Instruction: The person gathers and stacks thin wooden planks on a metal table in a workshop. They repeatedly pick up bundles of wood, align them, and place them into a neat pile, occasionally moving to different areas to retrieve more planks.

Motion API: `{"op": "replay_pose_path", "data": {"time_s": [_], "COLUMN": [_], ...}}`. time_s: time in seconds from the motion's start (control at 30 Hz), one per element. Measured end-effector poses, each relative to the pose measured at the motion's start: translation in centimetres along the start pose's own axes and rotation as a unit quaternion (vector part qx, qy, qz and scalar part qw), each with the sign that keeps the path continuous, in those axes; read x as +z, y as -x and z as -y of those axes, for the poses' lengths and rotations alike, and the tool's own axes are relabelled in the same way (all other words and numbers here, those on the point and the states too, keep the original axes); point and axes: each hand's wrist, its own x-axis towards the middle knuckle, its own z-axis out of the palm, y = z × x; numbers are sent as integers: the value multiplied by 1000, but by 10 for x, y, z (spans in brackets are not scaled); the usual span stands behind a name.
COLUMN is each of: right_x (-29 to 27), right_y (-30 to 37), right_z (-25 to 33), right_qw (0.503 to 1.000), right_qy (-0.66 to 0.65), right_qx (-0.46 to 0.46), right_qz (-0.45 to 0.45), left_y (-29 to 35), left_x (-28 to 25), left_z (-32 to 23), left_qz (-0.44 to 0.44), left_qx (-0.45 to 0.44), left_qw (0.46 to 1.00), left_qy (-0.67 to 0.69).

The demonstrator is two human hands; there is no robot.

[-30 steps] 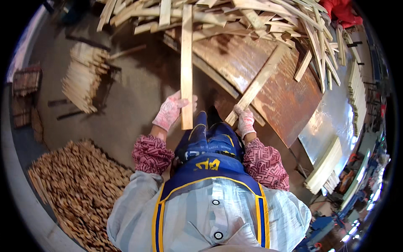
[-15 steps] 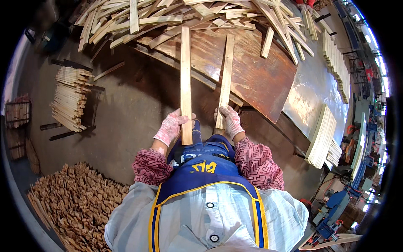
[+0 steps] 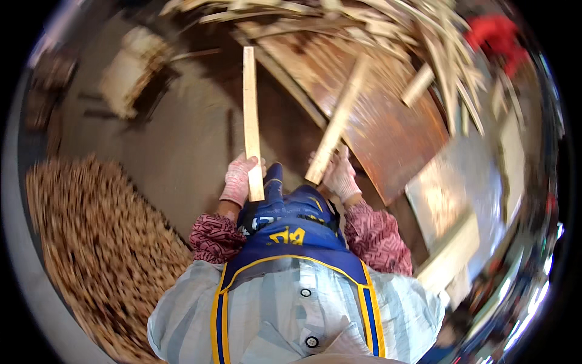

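My left hand (image 3: pixel 238 179), in a pale pinkish work glove, is closed round the lower part of a wooden slat (image 3: pixel 250 109). That slat points almost straight away from me, its near end above my blue apron. In my right hand (image 3: pixel 341 176), gloved alike, is a second wooden slat (image 3: pixel 341 118), tilted so its far end leans right over the brown wooden tabletop (image 3: pixel 370 161). The thumb lies along its right side, and the other fingers are partly hidden behind it. The two slats are apart, spreading wider at the far ends.
A heap of loose slats (image 3: pixel 388 27) covers the table's far side. Stacked slats (image 3: pixel 448 252) rest on a shiny metal sheet (image 3: pixel 424 182) at right. A large mass of wood pieces (image 3: pixel 103 230) fills the left. Another slat stack (image 3: pixel 130 73) stands far left. Someone in red (image 3: pixel 497 39) is far right.
My view has turned left, so the surroundings have swung round and blurred. The right slat now tilts further right, and the left one leans slightly left. Both hands still hold their slats.
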Motion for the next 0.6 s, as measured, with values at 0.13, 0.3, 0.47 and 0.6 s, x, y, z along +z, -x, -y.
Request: {"op": "replay_pose_path", "data": {"time_s": [0.13, 0.3, 0.47, 0.6], "right_x": [-20, -89, -42, -9], "right_y": [-19, -11, -2, -34], "right_z": [-1, -17, -35, -47], "right_qw": [996, 978, 985, 960], "right_qy": [88, 167, 111, 262], "right_qx": [31, -42, -32, -71], "right_qz": [-11, -121, -129, -64], "left_y": [43, 137, 348, 382], "left_x": [-45, -116, -211, -311], "left_z": [-2, -99, -315, -410], "left_qz": [-174, -499, -587, -771], "left_qx": [178, 274, 423, 460], "left_qw": [968, 718, 678, 350], "left_qy": [-24, -400, -131, -266]}}
